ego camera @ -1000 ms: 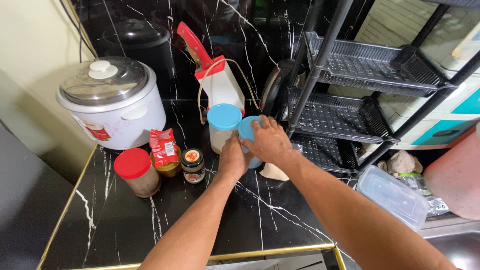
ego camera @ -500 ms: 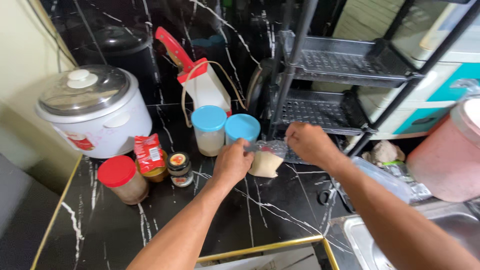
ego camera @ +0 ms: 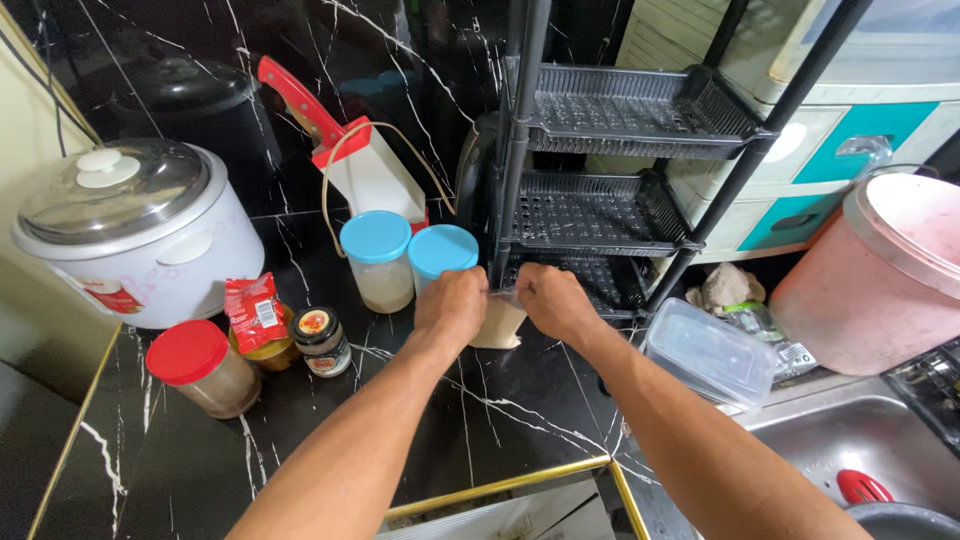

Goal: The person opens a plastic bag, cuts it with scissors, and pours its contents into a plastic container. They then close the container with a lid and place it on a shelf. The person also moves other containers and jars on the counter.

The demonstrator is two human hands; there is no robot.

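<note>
Two hands meet over a small clear plastic bag (ego camera: pixel 497 322) of pale powder that sits on the black marble counter (ego camera: pixel 300 430), just in front of the blue-lidded jars (ego camera: pixel 410 260). From the left of the room: a white rice cooker (ego camera: pixel 140 240), a red-lidded jar (ego camera: pixel 200 368), a red sachet (ego camera: pixel 252 312), a small dark-lidded jar (ego camera: pixel 320 340). Then the left hand (ego camera: pixel 452 305), fingers curled shut, pinching the bag's top edge. The right hand (ego camera: pixel 553 300) is closed on the same edge from the other side, beside the black wire rack (ego camera: pixel 610 215). The bag looks light, soft and slack, its film thin and probably slippery; the gathered top seems the safest place to grip, since squeezing the belly could burst or spill it. A clear lidded box (ego camera: pixel 708 352) lies further right.
</note>
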